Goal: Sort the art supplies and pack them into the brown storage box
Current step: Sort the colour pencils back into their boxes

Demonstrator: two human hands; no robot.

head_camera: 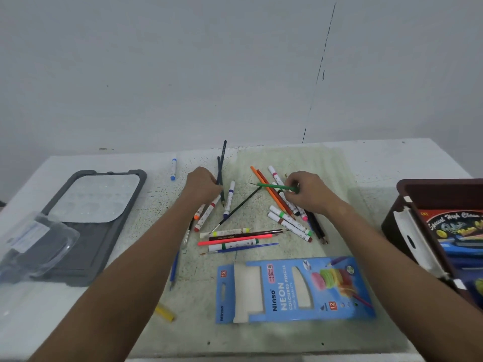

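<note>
Clearly, from the head view, the matter turns on the green pencil (pixel 277 186) and how it lies in the right hand (pixel 304 193). That hand's grip is closed on the pencil's blunt end; the long axis runs out sideways from the grip toward the left hand, point leading, roughly level over the surface (pixel 379 163). The brown storage box (pixel 407 202) stands on the opposite side of that grip, well apart, past the right forearm, with packets already inside. So the right hand is the nearer one to the box, and I judge a swing of the pencil away from the pile is what comes next, unless it goes first into the blue pencil carton (pixel 292 291) lying nearer the body than both grips.

The left hand (pixel 202 188) has its grip closed round two dark pencils (pixel 221 165), which stand tilted, rising up and away from the fist, tips down by the knuckles. Whether it holds more than these two I cannot tell, as the fingers are hidden behind the back of the hand.

Between and below the two grips lie loose markers (pixel 288 223), coloured pencils and a thin brush, crossing one another. Both forearms reach forward, wrists bent down, elbows near the body. Beyond the left grip, to its outer side, sits a grey paint tray (pixel 86 262).
</note>
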